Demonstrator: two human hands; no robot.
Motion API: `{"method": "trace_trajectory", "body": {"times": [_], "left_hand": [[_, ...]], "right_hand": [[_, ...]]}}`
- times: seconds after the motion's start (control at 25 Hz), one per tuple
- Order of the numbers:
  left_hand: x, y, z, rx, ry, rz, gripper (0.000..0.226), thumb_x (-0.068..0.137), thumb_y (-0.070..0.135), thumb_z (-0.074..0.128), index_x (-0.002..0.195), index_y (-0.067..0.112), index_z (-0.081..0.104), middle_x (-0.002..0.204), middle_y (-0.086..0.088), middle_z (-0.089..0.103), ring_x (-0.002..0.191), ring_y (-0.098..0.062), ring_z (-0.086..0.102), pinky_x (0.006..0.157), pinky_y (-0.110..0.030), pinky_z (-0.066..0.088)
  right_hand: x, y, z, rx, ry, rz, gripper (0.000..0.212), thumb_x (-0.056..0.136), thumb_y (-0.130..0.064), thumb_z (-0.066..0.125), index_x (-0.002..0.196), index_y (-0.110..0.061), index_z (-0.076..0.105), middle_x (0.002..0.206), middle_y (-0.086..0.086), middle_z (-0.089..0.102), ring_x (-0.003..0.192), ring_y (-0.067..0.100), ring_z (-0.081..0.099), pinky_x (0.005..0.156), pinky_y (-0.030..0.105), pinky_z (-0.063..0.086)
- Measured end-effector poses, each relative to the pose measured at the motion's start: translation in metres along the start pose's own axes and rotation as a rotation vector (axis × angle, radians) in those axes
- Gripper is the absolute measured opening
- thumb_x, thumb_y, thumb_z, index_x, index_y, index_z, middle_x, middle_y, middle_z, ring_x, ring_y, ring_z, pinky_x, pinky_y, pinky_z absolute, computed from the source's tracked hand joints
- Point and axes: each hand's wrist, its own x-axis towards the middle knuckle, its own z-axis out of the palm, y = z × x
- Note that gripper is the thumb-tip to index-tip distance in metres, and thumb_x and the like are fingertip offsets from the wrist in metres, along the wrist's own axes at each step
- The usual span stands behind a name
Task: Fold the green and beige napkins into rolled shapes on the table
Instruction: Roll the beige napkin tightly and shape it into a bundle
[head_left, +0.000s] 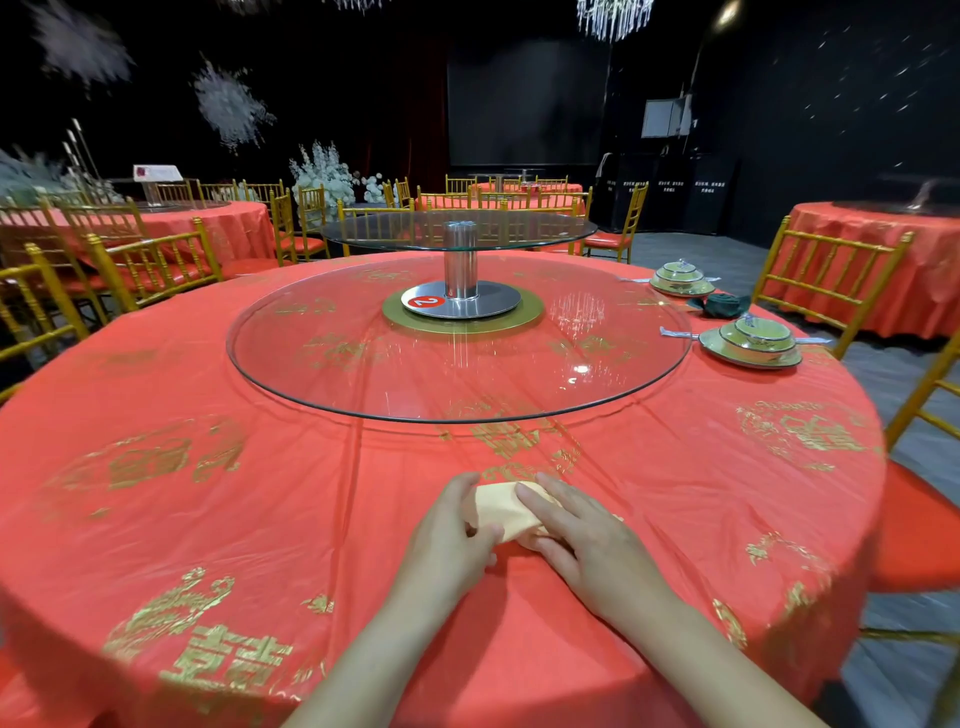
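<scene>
A beige napkin (500, 506), folded small, lies on the red tablecloth near the table's front edge. My left hand (451, 538) curls around its left side, thumb and fingers pinching the cloth. My right hand (582, 540) lies flat over its right part, fingers pressing down on it. Much of the napkin is hidden under both hands. A dark green napkin (721, 305), bunched into a rolled shape, sits at the far right of the table between two place settings.
A large glass turntable (363, 384) on a steel post fills the middle of the round table (208, 519). Two stacked plate-and-bowl settings (750, 345) stand at the far right rim. Gold chairs (831, 275) ring this table.
</scene>
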Motion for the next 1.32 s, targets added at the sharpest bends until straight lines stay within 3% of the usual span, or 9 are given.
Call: {"method": "trace_trajectory", "body": {"times": [0.08,0.16,0.24,0.32,0.44,0.76,0.92,1.2,1.32], "left_hand": [[-0.007,0.003,-0.012,0.302,0.119,0.042,0.055,0.087,0.029,0.06,0.136,0.019,0.036,0.12,-0.008,0.054,0.108,-0.022,0.057,0.091,-0.033,0.041],[-0.014,0.014,-0.02,0.38,0.335,0.349,0.053,0.088,0.04,0.053,0.133,0.017,0.04,0.124,-0.003,0.046,0.119,-0.02,0.044,0.097,-0.029,0.033],[-0.011,0.022,-0.015,0.396,0.196,0.567,0.059,0.087,0.048,0.046,0.138,0.019,0.037,0.136,0.0,0.04,0.128,-0.014,0.036,0.106,-0.03,0.032],[-0.005,0.021,-0.001,0.46,-0.094,0.577,0.073,0.089,0.044,0.053,0.148,0.018,0.018,0.151,0.003,0.028,0.138,-0.01,0.025,0.112,-0.027,0.024],[0.004,0.008,0.01,0.514,-0.159,0.58,0.082,0.088,0.034,0.06,0.149,0.022,0.007,0.15,0.008,0.031,0.136,-0.009,0.03,0.107,-0.017,0.022],[0.022,-0.011,0.005,0.359,-0.121,0.743,0.054,0.08,0.011,0.059,0.133,0.023,0.05,0.135,0.013,0.049,0.125,-0.002,0.043,0.104,-0.011,0.029],[0.034,0.008,-0.006,0.24,-0.175,0.602,0.048,0.077,-0.002,0.064,0.12,0.019,0.062,0.112,0.017,0.057,0.107,-0.001,0.053,0.089,-0.007,0.035],[0.037,-0.007,-0.012,0.565,-0.194,0.773,0.06,0.077,0.053,0.058,0.13,0.025,0.053,0.137,0.011,0.05,0.122,-0.012,0.046,0.102,-0.028,0.036],[0.032,-0.005,-0.009,0.491,-0.224,0.765,0.067,0.071,0.048,0.071,0.131,0.025,0.05,0.133,0.012,0.05,0.123,-0.006,0.043,0.104,-0.022,0.032]], "right_hand": [[0.0,0.0,0.001,0.007,-0.022,0.031,0.047,0.085,-0.049,0.042,0.13,-0.04,0.044,0.136,-0.001,0.054,0.12,0.019,0.056,0.087,0.035,0.053],[0.0,0.001,0.001,0.001,-0.021,0.037,0.045,0.085,-0.048,0.043,0.129,-0.041,0.044,0.137,-0.001,0.053,0.121,0.019,0.054,0.087,0.036,0.052],[0.0,0.0,0.001,-0.012,-0.036,0.031,0.049,0.082,-0.04,0.047,0.13,-0.041,0.04,0.138,-0.002,0.051,0.122,0.019,0.053,0.087,0.036,0.052],[-0.001,0.001,0.0,-0.006,-0.076,0.018,0.059,0.077,-0.034,0.046,0.133,-0.042,0.03,0.14,-0.004,0.047,0.126,0.017,0.049,0.092,0.032,0.049],[-0.002,0.001,-0.006,0.128,-0.102,0.1,0.062,0.078,-0.04,0.051,0.131,-0.041,0.019,0.125,-0.017,0.048,0.113,0.005,0.05,0.089,0.016,0.038],[0.003,0.001,-0.013,0.24,-0.065,0.2,0.047,0.078,-0.028,0.073,0.118,-0.021,0.049,0.101,-0.021,0.052,0.092,0.004,0.053,0.075,0.012,0.036],[0.017,0.0,-0.029,0.321,-0.147,0.276,0.037,0.076,-0.026,0.073,0.106,-0.026,0.051,0.087,-0.015,0.056,0.08,0.009,0.051,0.067,0.014,0.037],[0.014,0.012,-0.042,0.101,-0.298,0.164,0.054,0.071,-0.034,0.075,0.117,-0.031,0.047,0.099,-0.014,0.058,0.087,0.006,0.051,0.071,0.019,0.037],[0.01,0.012,-0.04,0.189,-0.238,0.165,0.05,0.07,-0.035,0.075,0.114,-0.035,0.05,0.101,-0.012,0.063,0.091,0.007,0.059,0.081,0.027,0.046]]}}
